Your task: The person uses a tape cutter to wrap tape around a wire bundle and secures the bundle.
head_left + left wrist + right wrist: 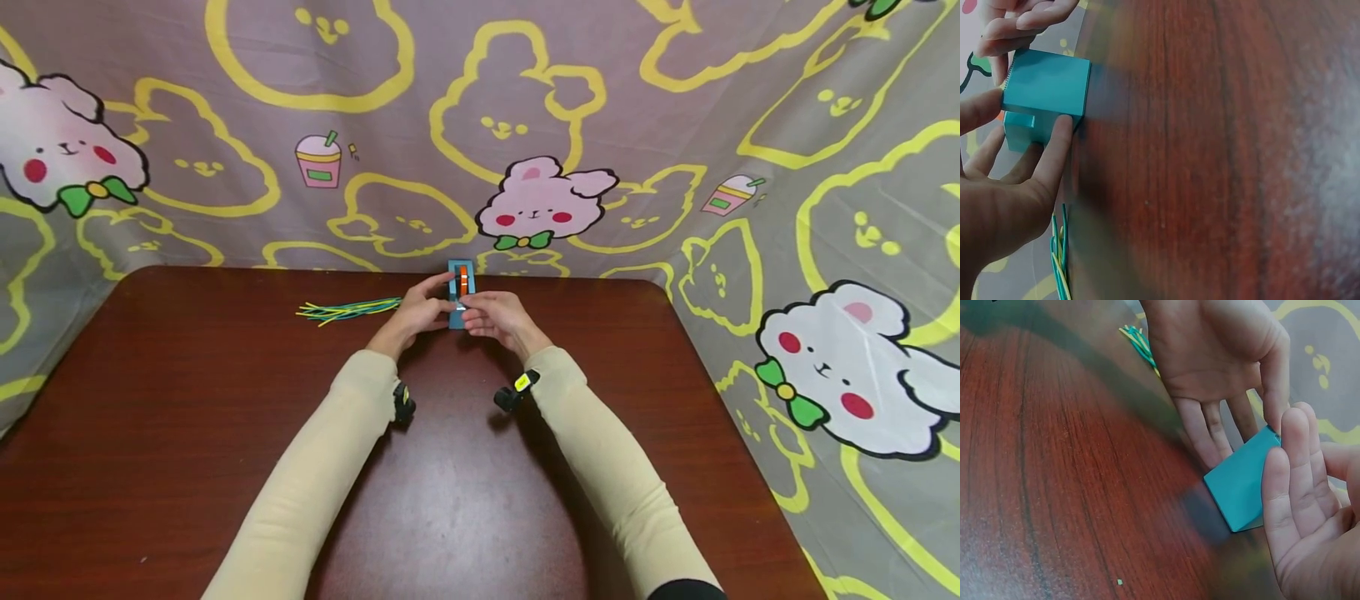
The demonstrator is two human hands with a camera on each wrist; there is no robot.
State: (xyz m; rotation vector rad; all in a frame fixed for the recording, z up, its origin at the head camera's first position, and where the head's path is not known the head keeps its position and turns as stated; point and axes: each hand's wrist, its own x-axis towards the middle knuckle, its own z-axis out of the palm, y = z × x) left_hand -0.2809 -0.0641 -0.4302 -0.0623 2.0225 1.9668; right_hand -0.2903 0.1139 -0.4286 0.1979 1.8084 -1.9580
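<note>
A teal tape dispenser [457, 320] with an orange roll core [463, 282] stands near the far edge of the table, and its smooth teal end fills part of the left wrist view. My left hand [422, 311] grips it from the left, fingers along its side and thumb by the toothed cutting edge [1007, 78]. On the other side, my right hand [501, 317] has thumb and forefinger together at the cutter, pinching what looks like the tape's end; the tape itself is barely visible. Its other fingers [1277, 506] are loosely bent beside the dispenser.
A loose bundle of yellow and green thin strands [348, 311] lies to the left of my left hand. Behind the brown wooden table [187, 433] hangs a patterned cloth [390, 150], which also runs along both sides. A tiny pale scrap [1119, 582] lies on the tabletop.
</note>
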